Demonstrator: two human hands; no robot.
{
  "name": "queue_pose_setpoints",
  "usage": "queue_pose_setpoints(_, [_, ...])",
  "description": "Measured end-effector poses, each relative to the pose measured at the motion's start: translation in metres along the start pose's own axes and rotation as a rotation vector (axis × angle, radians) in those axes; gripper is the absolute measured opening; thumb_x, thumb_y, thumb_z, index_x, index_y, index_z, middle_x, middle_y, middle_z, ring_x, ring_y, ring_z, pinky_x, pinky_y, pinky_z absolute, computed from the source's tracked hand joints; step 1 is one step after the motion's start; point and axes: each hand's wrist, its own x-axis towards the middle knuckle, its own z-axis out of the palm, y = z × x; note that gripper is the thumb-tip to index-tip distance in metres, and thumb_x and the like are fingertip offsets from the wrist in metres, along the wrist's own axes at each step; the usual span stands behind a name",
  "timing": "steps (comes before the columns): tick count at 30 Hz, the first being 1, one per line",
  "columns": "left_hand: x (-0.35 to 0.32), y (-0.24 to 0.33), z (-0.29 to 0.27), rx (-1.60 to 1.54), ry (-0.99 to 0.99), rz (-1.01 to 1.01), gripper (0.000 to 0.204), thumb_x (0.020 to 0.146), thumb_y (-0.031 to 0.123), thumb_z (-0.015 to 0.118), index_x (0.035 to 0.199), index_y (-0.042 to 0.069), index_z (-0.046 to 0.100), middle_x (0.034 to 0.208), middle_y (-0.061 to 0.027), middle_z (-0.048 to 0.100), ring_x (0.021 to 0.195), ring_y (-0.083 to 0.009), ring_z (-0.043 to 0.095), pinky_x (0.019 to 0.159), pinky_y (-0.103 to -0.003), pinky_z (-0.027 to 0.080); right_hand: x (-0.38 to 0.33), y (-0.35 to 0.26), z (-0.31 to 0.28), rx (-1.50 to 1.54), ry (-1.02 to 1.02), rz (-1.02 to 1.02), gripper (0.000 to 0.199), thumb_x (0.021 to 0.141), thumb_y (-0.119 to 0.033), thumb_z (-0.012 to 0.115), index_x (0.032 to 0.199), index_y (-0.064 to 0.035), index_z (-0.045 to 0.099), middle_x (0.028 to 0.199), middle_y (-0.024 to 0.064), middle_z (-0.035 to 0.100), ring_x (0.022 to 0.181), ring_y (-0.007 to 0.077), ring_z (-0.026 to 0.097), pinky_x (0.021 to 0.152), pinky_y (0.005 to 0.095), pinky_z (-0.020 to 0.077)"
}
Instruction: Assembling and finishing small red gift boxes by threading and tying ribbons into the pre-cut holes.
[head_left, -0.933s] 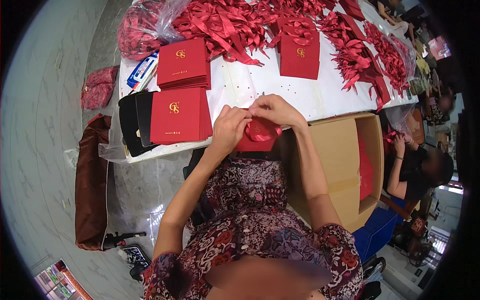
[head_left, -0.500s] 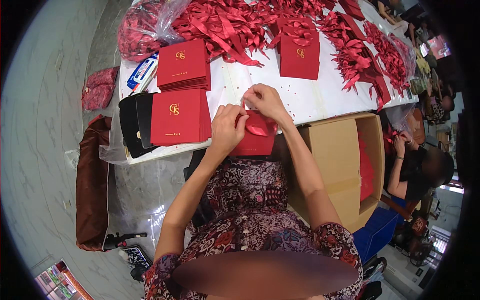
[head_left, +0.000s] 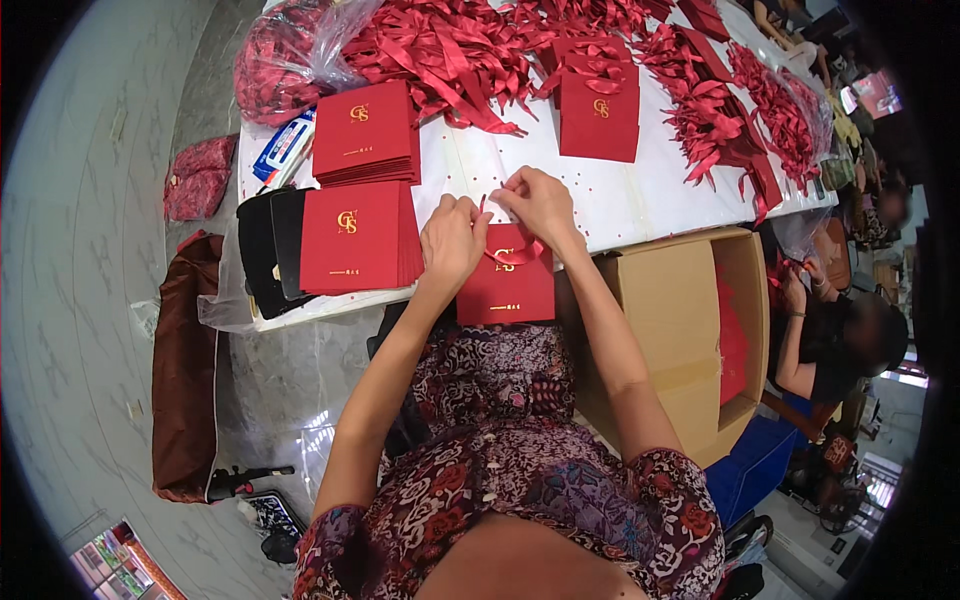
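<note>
A small red paper bag [head_left: 505,292] with gold print lies at the table's near edge, in front of my body. A loop of red satin ribbon [head_left: 522,257] crosses its upper part. My left hand [head_left: 455,238] is at the bag's upper left corner, thumb and fingers pinched together at the ribbon. Just beyond the bag's top edge, my right hand [head_left: 540,208] pinches too, its fingertips close to the left ones. A short bit of ribbon shows upright between the two hands. Their fingertips partly hide the ribbon's ends.
Two stacks of red bags, a nearer one [head_left: 350,250] and a farther one [head_left: 362,125], stand at left. Red ribbons [head_left: 440,60] heap across the far side. An open cardboard box [head_left: 665,320] sits at right. Beyond it a person [head_left: 800,340] handles red material.
The ribbon loop has become narrower and flatter, and the bag now lies flatter with its gold print showing. My right hand has shifted slightly right; the left one has moved slightly left.
</note>
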Motion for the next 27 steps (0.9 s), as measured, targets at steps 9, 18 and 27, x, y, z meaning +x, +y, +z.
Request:
queue_pose_setpoints(9, [0.014, -0.008, 0.014, -0.074, 0.084, 0.032, 0.012, 0.081, 0.015, 0.070, 0.082, 0.004, 0.065, 0.081, -0.0133, 0.063, 0.080, -0.0338, 0.063, 0.074, -0.044, 0.049, -0.008, 0.006, 0.006, 0.172, -0.017, -0.110, 0.017, 0.086, -0.017, 0.069, 0.093, -0.0011, 0.066, 0.077, 0.0132, 0.069, 0.070, 0.0253, 0.067, 0.066, 0.0362, 0.0520])
queue_pose_setpoints(18, [0.008, 0.003, 0.006, -0.238, 0.099, 0.056, 0.007, 0.081, 0.012, 0.068, 0.082, 0.005, 0.065, 0.078, -0.0103, 0.062, 0.079, -0.0299, 0.057, 0.074, -0.042, 0.045, -0.018, 0.010, 0.014, 0.453, -0.114, -0.099, 0.020, 0.090, -0.013, 0.065, 0.103, 0.0006, 0.072, 0.083, 0.0095, 0.072, 0.072, 0.0130, 0.064, 0.068, 0.0284, 0.0512])
queue_pose_setpoints(27, [0.003, 0.012, 0.001, -0.202, 0.117, 0.149, 0.006, 0.082, 0.011, 0.069, 0.085, 0.006, 0.066, 0.080, -0.0096, 0.062, 0.081, -0.0303, 0.054, 0.075, -0.041, 0.043, -0.017, 0.019, 0.014, 0.529, -0.170, -0.098, 0.018, 0.095, -0.015, 0.061, 0.099, 0.0017, 0.064, 0.085, 0.0075, 0.068, 0.076, 0.0112, 0.060, 0.073, 0.0272, 0.0491])
